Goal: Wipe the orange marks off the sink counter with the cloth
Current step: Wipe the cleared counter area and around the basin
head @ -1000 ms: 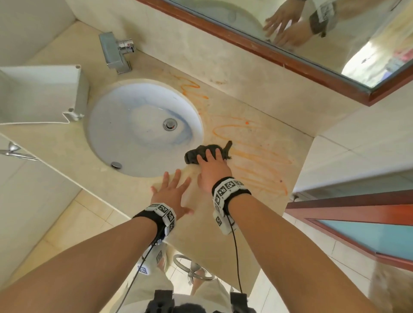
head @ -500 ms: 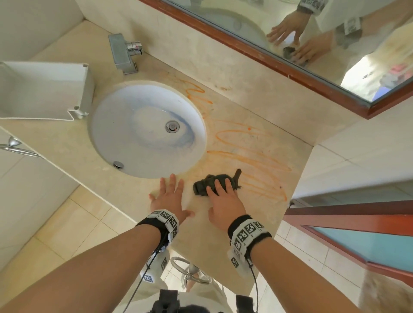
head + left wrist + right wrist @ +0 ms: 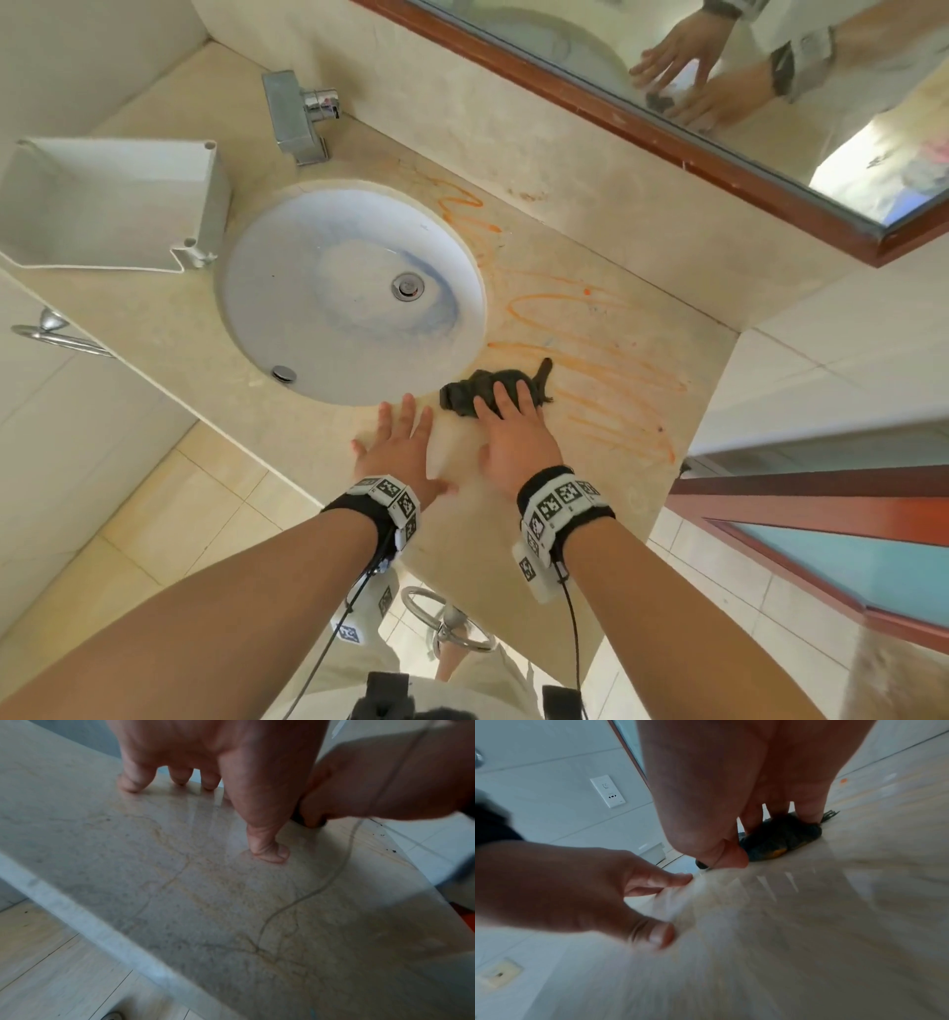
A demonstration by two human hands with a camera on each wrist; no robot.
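The right hand hides part of the cloth; the right-wrist view is motion-blurred.

Head view looks steeply down on the sink counter; both wrist views skim it closely.

The left hand is spread flat on the beige sink counter, fingertips and thumb pressed down, while a bit of the dark cloth is seen under the right hand beside it.
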